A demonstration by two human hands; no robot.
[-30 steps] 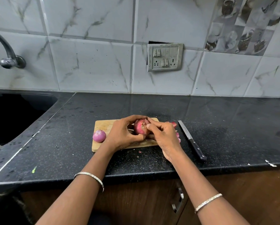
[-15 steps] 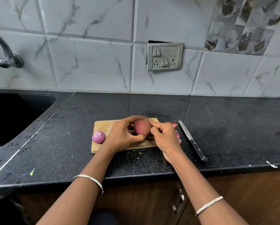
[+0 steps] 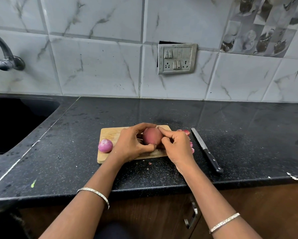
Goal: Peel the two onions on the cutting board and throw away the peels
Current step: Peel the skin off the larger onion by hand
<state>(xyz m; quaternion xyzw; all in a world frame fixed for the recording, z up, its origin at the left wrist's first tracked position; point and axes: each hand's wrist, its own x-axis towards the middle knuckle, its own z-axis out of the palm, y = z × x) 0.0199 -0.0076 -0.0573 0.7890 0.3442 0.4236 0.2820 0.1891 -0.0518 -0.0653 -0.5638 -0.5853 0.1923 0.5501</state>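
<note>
A reddish-brown onion (image 3: pixel 152 137) with its skin on is held just above the wooden cutting board (image 3: pixel 110 133). My left hand (image 3: pixel 132 144) grips it from the left, fingers over the top and thumb below. My right hand (image 3: pixel 176 145) touches its right side, forefinger on the top and the other fingers curled against the skin. A smaller purple peeled onion (image 3: pixel 105 145) lies at the board's left edge. Pink peels (image 3: pixel 185 132) lie off the board's right end, partly hidden behind my right hand.
A black-handled knife (image 3: pixel 206 150) lies on the black counter right of the board. The dark sink (image 3: pixel 15 121) and a tap (image 3: pixel 5 56) are at the left. A switch plate (image 3: pixel 177 58) is on the tiled wall. Small peel scraps (image 3: pixel 149 163) lie before the board.
The onion has been turned in my hands, so a smooth unbroken side faces me instead of the torn patch. Both hands stay over the board.
</note>
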